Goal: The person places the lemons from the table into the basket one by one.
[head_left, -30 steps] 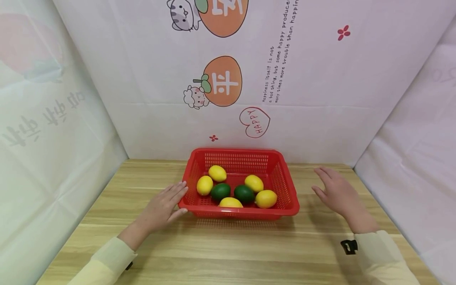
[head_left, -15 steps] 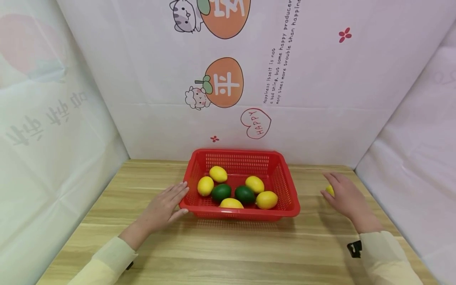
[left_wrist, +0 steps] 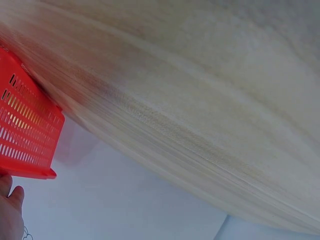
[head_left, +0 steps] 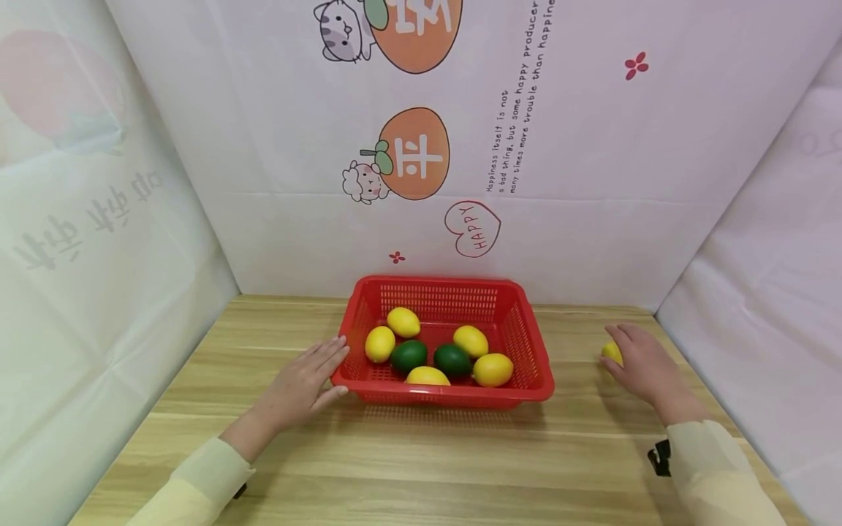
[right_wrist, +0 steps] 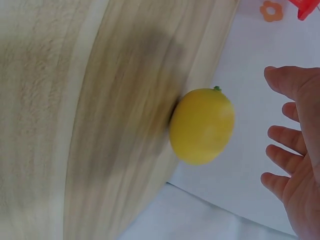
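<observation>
A red plastic basket (head_left: 441,393) stands on the table, holding several yellow lemons (head_left: 492,370) and two dark green, lemon-shaped fruits (head_left: 452,360). My left hand (head_left: 296,383) touches the left end of its rim with nearly straight fingers, and the left wrist view catches the fingertips (left_wrist: 16,196) by that rim. To the right of the basket, a single lemon (right_wrist: 202,126) lies on the wooden tabletop. My right hand (head_left: 647,367) is over it and partly hides it in the head view. In the right wrist view the fingers (right_wrist: 286,159) are spread, apart from the lemon.
A wooden table (head_left: 421,467) carries everything. White printed cloth (head_left: 566,241) rises behind the basket and along both sides. A black wrist strap part (head_left: 660,458) shows at the right cuff.
My right hand has shifted a little to the right and down, and the loose lemon has come into sight beside its fingers. The left hand and basket stay put.
</observation>
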`<state>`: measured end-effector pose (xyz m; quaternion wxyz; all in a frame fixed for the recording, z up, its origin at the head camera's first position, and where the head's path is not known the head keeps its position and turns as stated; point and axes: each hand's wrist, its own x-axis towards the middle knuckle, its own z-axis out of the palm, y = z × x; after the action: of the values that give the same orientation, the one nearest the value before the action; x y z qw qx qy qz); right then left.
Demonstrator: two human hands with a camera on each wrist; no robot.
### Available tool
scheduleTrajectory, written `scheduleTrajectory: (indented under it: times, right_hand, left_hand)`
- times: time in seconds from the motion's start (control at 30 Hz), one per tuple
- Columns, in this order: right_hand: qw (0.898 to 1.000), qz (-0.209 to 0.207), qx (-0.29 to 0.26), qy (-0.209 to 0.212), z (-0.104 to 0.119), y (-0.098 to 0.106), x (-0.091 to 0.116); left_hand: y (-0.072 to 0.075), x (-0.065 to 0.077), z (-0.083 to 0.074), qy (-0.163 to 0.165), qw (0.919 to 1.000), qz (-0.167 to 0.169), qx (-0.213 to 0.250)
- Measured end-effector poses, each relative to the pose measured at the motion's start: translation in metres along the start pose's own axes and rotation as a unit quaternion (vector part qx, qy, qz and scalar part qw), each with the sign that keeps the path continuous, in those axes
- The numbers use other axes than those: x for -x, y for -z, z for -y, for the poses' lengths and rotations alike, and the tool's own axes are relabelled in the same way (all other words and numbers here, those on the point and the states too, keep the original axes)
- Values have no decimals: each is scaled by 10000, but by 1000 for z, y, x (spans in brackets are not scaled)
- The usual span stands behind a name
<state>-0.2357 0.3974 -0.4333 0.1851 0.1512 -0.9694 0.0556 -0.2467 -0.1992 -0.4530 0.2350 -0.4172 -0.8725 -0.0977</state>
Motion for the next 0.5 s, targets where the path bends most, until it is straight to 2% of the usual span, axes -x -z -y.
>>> scheduleTrajectory:
  times: [0.5]
  right_hand:
    - [9981,566,-124,-227,-15,-12,-1]
  left_hand:
    - [3,0,-2,107,9999,82,8]
